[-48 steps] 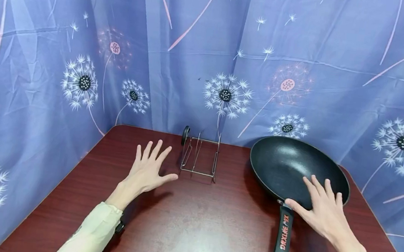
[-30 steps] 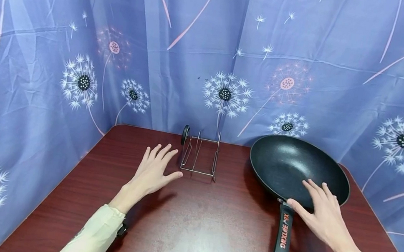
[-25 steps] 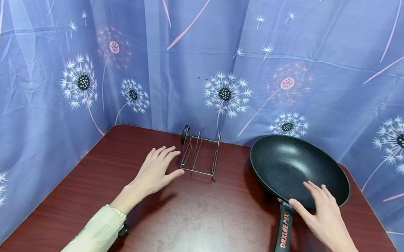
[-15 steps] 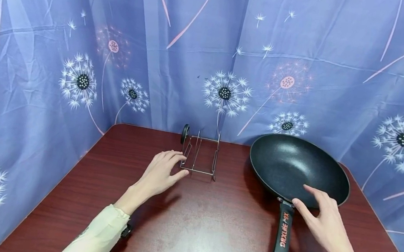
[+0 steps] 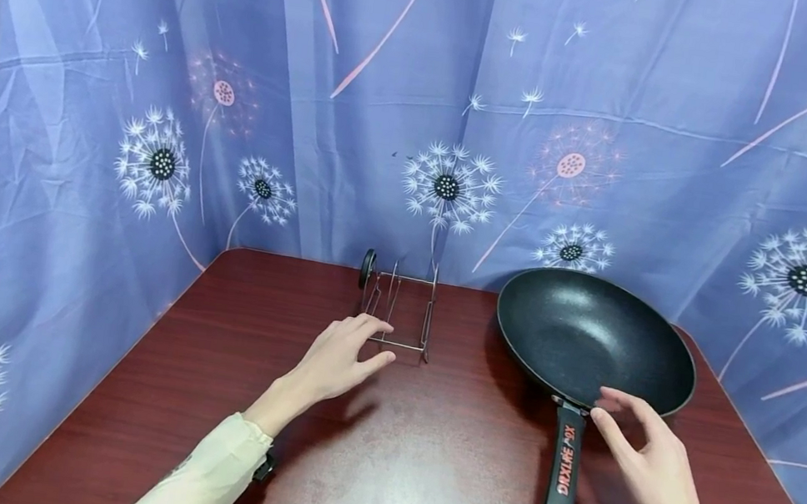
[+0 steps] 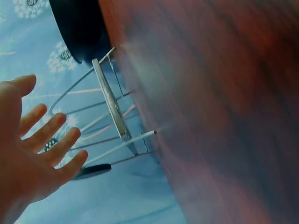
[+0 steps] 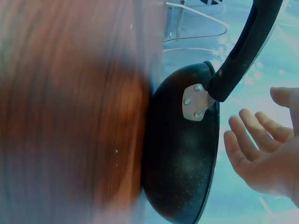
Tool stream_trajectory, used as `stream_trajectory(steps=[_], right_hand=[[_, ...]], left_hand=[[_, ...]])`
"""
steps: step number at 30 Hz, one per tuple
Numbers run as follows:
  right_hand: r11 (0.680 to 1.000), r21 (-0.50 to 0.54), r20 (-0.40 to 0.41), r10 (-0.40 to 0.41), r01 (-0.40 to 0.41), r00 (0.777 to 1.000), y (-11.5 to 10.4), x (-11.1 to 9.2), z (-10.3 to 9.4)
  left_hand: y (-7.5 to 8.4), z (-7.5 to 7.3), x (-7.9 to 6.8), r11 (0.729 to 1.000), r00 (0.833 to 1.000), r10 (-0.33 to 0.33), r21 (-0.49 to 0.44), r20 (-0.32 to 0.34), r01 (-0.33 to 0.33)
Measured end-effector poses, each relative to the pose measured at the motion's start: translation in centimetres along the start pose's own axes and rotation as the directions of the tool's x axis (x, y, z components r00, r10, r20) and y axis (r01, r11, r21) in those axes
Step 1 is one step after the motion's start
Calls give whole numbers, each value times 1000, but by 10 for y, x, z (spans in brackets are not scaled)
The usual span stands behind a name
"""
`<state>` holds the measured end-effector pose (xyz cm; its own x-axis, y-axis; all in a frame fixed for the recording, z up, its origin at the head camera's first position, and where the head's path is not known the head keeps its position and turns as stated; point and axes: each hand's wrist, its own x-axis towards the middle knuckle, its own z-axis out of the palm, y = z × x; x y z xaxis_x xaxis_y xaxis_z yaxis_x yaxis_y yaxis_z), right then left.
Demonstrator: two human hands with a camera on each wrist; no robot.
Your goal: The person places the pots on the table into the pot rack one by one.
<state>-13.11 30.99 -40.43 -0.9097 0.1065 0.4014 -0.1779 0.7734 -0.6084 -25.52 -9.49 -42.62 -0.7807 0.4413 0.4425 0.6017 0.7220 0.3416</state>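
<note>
A black frying pan (image 5: 582,333) stands at the back right of the table, its black handle (image 5: 565,465) with red lettering pointing toward me. Just right of where handle and pan meet is my right hand (image 5: 663,473), thumb and forefinger apart and softly bent, holding nothing. In the right wrist view the fingers sit beside the pan's rim, apart from it. A wire rack (image 6: 110,100) with a black round part (image 5: 367,269) on its left side stands at the back middle. My left hand (image 5: 337,362) reaches to its front left corner, fingers spread, holding nothing, overlapping the wires in the head view.
The dark red wooden table (image 5: 278,287) is enclosed at the back and sides by a blue curtain (image 5: 355,154) with dandelion prints. The rack stands left of the pan, with a strip of table between them.
My left hand has moved right to the rack's front corner, its fingers bending a little. My right hand has drawn back from over the pan toward the handle joint, fingers curling slightly. Pan and rack stay put.
</note>
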Motion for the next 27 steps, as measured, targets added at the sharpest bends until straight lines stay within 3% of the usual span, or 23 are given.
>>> stream_trajectory(steps=[6,12,21,27], right_hand=[[995,86,36,43,-46,998,-5,-7,2],[977,197,69,67,-79,995,-6,-11,5],[943,269,120,169,-196,978,-8,-18,6],[916,330,140,190,-227,972,-9,-23,11]], left_hand=[[12,6,3,996,1000,16,-84,4,-16],[24,11,7,985,999,-25,-168,33,30],[41,21,11,938,993,-66,-332,101,96],[54,29,15,903,986,-66,-411,152,123]])
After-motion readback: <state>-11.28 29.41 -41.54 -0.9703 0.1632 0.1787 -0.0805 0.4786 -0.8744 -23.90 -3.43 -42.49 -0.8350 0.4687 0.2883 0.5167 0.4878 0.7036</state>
